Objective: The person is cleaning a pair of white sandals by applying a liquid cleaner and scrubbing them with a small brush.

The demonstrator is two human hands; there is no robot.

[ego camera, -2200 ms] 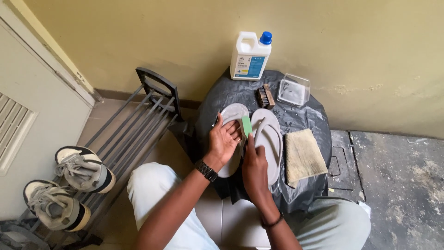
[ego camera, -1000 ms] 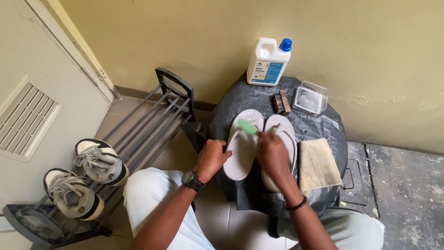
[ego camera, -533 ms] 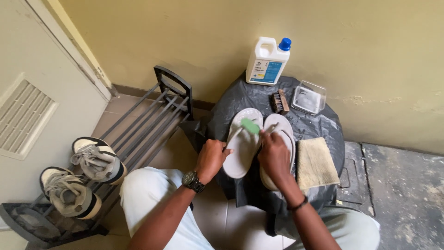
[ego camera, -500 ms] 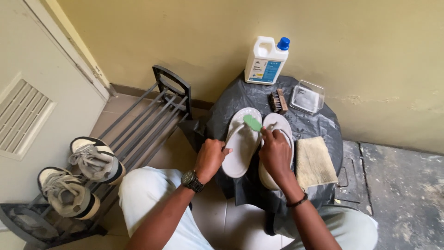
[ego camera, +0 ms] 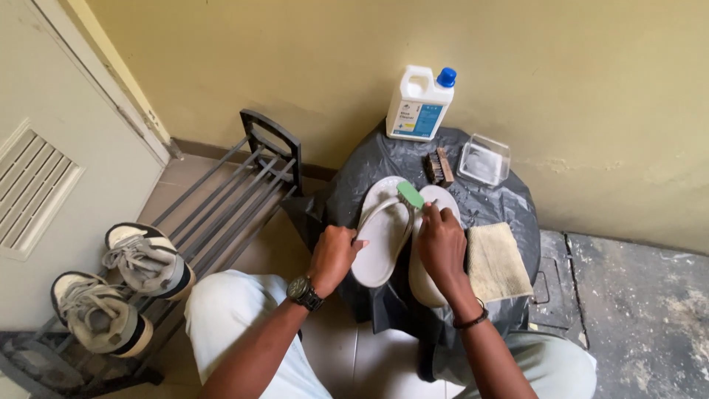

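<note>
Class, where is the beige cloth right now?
In the head view, the beige cloth lies on the black-covered table, just right of the right hand.

- A yellow plastered wall (ego camera: 295,66) is seen behind, marked by stains low down.
- A pale door with a louvred vent (ego camera: 33,192) is set at the left.
- A black metal shoe rack (ego camera: 221,199) is stood beside it on beige tiles (ego camera: 266,247).
- Rough grey concrete floor (ego camera: 650,303) is shown at the right.
- Soft, even daylight is cast throughout.
</note>
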